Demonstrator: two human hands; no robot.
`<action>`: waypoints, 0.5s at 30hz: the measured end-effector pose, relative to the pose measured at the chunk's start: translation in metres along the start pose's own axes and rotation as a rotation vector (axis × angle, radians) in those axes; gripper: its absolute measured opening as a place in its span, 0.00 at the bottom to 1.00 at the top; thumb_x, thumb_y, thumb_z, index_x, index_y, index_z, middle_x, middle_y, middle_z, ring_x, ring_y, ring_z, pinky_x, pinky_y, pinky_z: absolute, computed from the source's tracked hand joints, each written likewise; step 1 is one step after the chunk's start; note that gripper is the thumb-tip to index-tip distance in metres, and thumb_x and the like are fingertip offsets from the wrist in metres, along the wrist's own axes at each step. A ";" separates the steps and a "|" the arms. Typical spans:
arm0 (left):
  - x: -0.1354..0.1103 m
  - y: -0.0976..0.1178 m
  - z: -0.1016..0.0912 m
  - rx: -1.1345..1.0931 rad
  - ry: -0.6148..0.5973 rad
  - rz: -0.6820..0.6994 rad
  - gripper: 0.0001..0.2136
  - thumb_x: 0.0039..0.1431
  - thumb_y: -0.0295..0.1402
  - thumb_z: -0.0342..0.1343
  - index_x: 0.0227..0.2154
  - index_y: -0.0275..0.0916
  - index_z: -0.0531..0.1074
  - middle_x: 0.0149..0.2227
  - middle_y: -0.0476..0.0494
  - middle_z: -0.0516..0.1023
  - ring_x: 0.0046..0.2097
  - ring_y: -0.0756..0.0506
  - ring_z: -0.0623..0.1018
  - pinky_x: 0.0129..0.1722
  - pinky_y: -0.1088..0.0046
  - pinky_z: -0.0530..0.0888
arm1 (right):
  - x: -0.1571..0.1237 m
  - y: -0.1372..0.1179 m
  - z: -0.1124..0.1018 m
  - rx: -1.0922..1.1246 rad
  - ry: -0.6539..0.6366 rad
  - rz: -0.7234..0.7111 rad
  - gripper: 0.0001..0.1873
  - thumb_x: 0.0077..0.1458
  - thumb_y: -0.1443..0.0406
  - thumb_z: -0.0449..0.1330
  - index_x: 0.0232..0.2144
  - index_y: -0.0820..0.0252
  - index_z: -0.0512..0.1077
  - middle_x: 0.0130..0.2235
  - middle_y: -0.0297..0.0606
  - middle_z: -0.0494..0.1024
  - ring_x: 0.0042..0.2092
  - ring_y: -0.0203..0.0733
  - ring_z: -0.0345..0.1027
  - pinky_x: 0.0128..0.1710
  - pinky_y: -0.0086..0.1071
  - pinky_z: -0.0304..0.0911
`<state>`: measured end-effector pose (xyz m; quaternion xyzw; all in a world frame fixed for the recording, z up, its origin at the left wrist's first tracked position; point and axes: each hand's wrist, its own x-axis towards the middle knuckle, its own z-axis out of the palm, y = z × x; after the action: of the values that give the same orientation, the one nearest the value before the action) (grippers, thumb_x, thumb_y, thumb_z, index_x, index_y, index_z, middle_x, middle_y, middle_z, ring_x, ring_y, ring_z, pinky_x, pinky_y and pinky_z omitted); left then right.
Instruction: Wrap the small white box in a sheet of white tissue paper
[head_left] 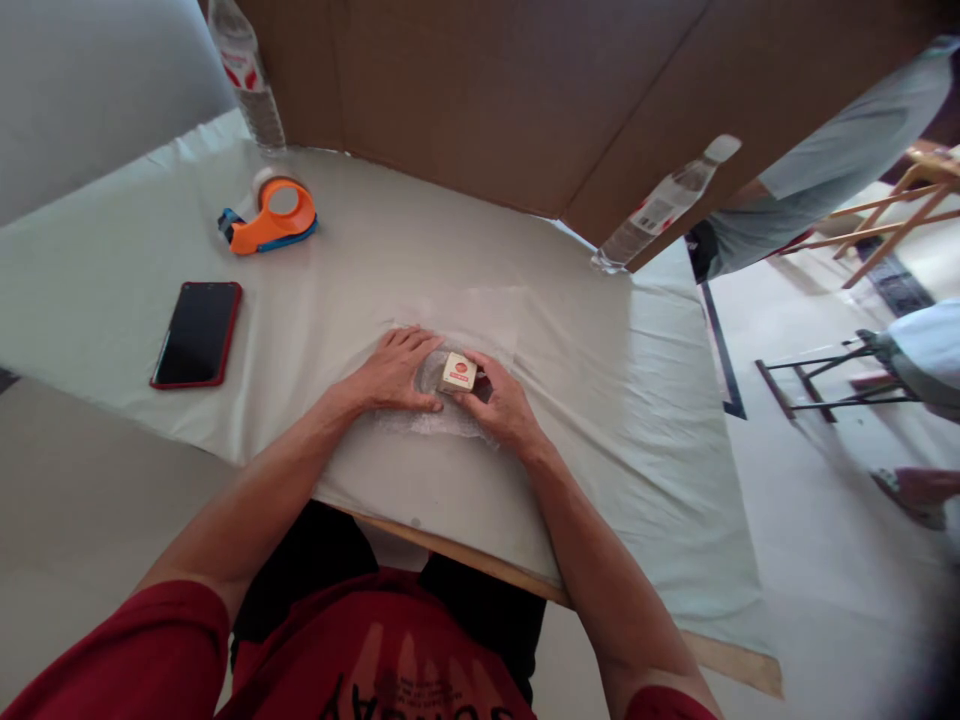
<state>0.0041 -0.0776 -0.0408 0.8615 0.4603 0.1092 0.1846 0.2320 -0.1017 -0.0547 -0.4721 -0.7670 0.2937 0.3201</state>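
Note:
A small cream-coloured box (458, 371) with a red label on top sits over a sheet of clear bubble wrap (420, 421). My right hand (501, 402) grips the box from its right side, thumb in front and fingers behind. Flat on the left part of the wrap lies my left hand (400, 374), its fingers stretched out and its thumb apart, just left of the box. Part of the wrap is hidden beneath both hands.
An orange and blue tape dispenser (300, 212) and a phone in a red case (196, 334) lie to the left. Water bottles stand at the back left (251, 85) and back right (664, 212), against a cardboard panel (465, 90). Other people sit at the right.

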 end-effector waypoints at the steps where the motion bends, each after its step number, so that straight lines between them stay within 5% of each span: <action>1: 0.000 0.000 -0.001 -0.004 -0.003 0.000 0.48 0.48 0.52 0.65 0.67 0.35 0.54 0.69 0.28 0.59 0.70 0.29 0.56 0.68 0.49 0.52 | 0.000 0.000 0.000 0.008 0.004 0.006 0.30 0.54 0.61 0.64 0.59 0.54 0.67 0.58 0.45 0.75 0.56 0.53 0.71 0.57 0.49 0.67; 15: -0.001 -0.004 0.001 -0.017 0.022 0.039 0.48 0.47 0.52 0.65 0.67 0.38 0.54 0.68 0.30 0.60 0.70 0.29 0.57 0.68 0.49 0.52 | 0.006 0.003 0.012 -0.118 -0.017 -0.028 0.32 0.59 0.60 0.58 0.65 0.56 0.60 0.64 0.47 0.70 0.65 0.54 0.63 0.64 0.53 0.57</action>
<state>0.0010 -0.0762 -0.0433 0.8674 0.4445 0.1260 0.1849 0.2225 -0.0971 -0.0633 -0.4768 -0.7922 0.2473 0.2896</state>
